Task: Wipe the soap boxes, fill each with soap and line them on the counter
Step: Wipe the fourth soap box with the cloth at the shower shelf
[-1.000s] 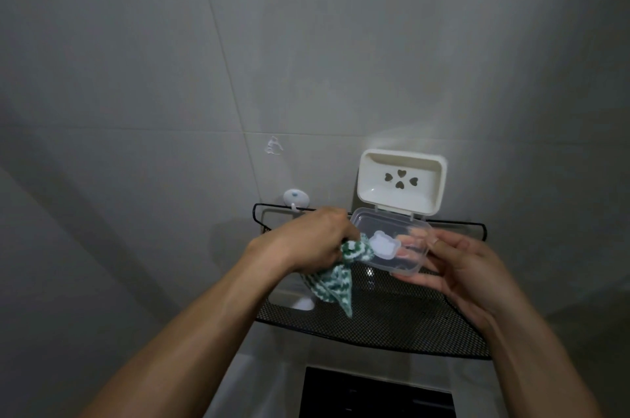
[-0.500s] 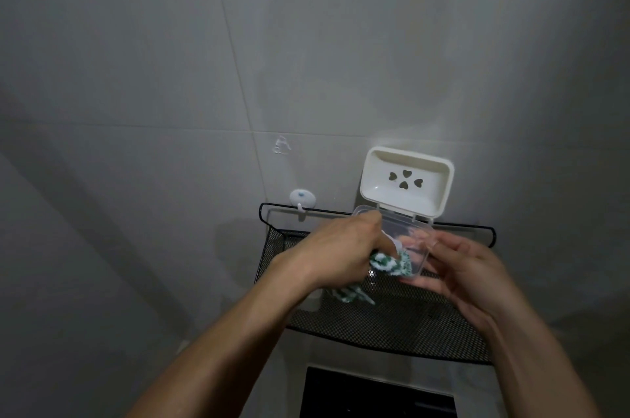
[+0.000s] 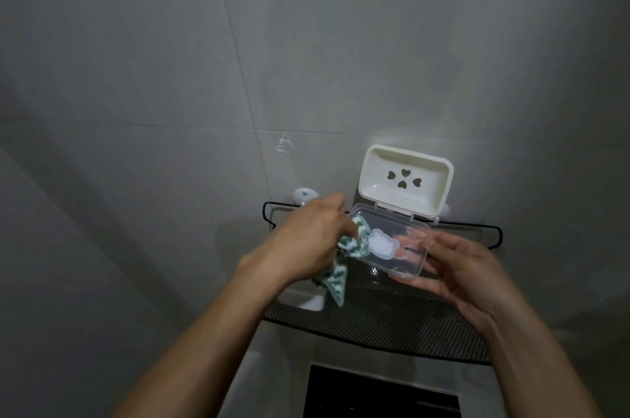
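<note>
The open soap box (image 3: 392, 240) is gripped by the right hand (image 3: 467, 278); a green-patterned cloth (image 3: 335, 267), apparently touching its clear lid, is pinched by the left hand (image 3: 306, 240).

Open soap box (image 3: 399, 213), held up in front of a grey tiled wall. White tray half (image 3: 405, 180) tilted upright, pierced with four heart-shaped holes. Clear hinged half (image 3: 392, 243) below it, bearing a pale bear-shaped patch. Green-and-white patterned cloth (image 3: 335, 267) bunched against the clear half's left edge, tail hanging down.
</note>
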Tool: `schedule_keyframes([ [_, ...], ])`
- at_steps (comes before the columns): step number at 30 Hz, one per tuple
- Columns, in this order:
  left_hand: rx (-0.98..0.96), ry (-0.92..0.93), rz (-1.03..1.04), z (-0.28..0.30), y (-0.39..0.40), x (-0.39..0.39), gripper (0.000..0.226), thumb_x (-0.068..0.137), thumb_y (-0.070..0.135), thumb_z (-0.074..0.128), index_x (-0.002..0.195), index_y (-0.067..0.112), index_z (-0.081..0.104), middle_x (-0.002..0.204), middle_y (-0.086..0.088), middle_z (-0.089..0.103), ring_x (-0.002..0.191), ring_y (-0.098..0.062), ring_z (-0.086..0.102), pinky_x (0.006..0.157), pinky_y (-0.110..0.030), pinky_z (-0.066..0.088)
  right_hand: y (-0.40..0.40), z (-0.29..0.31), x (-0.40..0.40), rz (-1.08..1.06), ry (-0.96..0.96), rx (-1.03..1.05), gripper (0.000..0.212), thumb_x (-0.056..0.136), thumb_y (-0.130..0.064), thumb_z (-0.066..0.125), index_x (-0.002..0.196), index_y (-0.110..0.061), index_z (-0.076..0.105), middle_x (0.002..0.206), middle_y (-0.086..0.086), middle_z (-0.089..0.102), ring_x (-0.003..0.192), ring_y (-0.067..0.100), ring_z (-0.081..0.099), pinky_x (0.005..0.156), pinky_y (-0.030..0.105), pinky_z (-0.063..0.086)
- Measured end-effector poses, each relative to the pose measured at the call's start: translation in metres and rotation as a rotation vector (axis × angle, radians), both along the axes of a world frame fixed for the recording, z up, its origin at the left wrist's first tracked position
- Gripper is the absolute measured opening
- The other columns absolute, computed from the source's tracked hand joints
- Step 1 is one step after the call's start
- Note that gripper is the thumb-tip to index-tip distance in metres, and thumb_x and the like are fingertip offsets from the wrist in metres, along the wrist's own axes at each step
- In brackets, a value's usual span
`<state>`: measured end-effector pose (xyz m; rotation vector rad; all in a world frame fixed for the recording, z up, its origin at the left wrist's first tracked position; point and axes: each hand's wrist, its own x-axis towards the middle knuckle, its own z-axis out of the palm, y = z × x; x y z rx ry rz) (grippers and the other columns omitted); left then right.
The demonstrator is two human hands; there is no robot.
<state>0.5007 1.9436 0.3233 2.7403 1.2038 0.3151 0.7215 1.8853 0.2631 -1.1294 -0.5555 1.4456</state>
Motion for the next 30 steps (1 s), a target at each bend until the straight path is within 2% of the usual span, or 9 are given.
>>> schedule_keyframes([
  [3,0.011,-0.124,0.066,0.004,0.003,-0.014,0.038,0.088,0.003,0.047,0.108,0.024,0.073,0.099,0.001,0.045,0.089,-0.02,0.051,0.074,-0.043,0.047,0.001,0.001,0.005,-0.015,0.014,0.017,0.023,0.095,-0.003,0.052,0.112,0.005,0.065,0.105,0.022,0.074,0.092,0.03,0.075,0.06,0.043,0.062],
  [8,0.093,-0.259,0.226,0.005,0.009,-0.041,0.037,0.083,-0.002,0.053,0.108,0.016,0.072,0.102,-0.002,0.049,0.088,-0.021,0.054,0.074,-0.039,0.048,0.001,-0.002,0.011,-0.031,0.023,0.011,0.025,0.096,-0.003,0.052,0.116,0.004,0.064,0.11,0.021,0.073,0.098,0.031,0.074,0.064,0.045,0.062],
  [14,-0.088,-0.094,0.311,-0.041,0.014,-0.046,0.029,0.087,0.006,0.057,0.111,0.016,0.069,0.107,-0.006,0.053,0.099,-0.026,0.058,0.083,-0.034,0.044,0.002,0.003,0.005,-0.032,0.031,0.046,0.023,0.094,-0.001,0.054,0.113,0.005,0.065,0.107,0.02,0.074,0.094,0.03,0.075,0.062,0.045,0.062],
  [18,-0.245,0.091,0.229,-0.079,0.01,-0.044,0.033,0.089,0.016,0.064,0.121,0.024,0.066,0.115,-0.002,0.057,0.109,-0.022,0.056,0.09,-0.034,0.047,0.002,0.006,-0.001,0.004,0.059,0.044,0.038,0.079,-0.008,0.062,0.114,0.004,0.064,0.109,0.021,0.074,0.095,0.03,0.075,0.062,0.046,0.062],
  [22,-0.288,0.05,0.221,-0.084,0.011,-0.051,0.033,0.09,0.03,0.067,0.123,0.027,0.065,0.114,0.002,0.056,0.108,-0.017,0.054,0.092,-0.033,0.045,0.002,0.002,-0.002,0.035,0.113,0.056,0.039,0.08,-0.007,0.062,0.117,0.004,0.063,0.114,0.022,0.072,0.101,0.033,0.073,0.066,0.049,0.061],
  [24,-0.284,-0.117,0.264,-0.076,0.009,-0.051,0.029,0.091,0.032,0.066,0.119,0.025,0.067,0.111,0.002,0.059,0.105,-0.014,0.057,0.091,-0.03,0.046,0.003,-0.001,-0.004,0.058,0.151,0.061,0.038,0.083,-0.005,0.061,0.119,0.005,0.062,0.118,0.023,0.07,0.106,0.035,0.07,0.07,0.052,0.06],
  [26,-0.314,-0.406,0.34,-0.067,0.002,-0.047,0.023,0.092,0.027,0.067,0.114,0.02,0.07,0.103,0.0,0.066,0.096,-0.012,0.062,0.084,-0.02,0.048,0.003,-0.002,-0.008,0.082,0.181,0.076,0.039,0.084,-0.003,0.061,0.122,0.005,0.061,0.121,0.024,0.069,0.11,0.036,0.069,0.074,0.053,0.06],
  [28,-0.449,-0.76,0.417,-0.059,-0.008,-0.04,0.016,0.093,0.02,0.066,0.108,0.014,0.069,0.09,-0.007,0.071,0.083,-0.014,0.066,0.071,-0.013,0.048,0.004,-0.002,-0.014,0.101,0.203,0.097,0.04,0.083,-0.003,0.063,0.122,0.005,0.06,0.122,0.024,0.068,0.11,0.036,0.069,0.075,0.051,0.06],
  [30,-0.623,-1.043,0.46,-0.054,-0.019,-0.03,0.016,0.094,0.019,0.065,0.106,0.009,0.063,0.087,-0.012,0.074,0.077,-0.016,0.068,0.064,-0.018,0.052,0.005,-0.001,-0.021,0.118,0.209,0.113,0.041,0.082,-0.002,0.064,0.122,0.005,0.06,0.122,0.024,0.068,0.11,0.035,0.069,0.077,0.048,0.061],
])
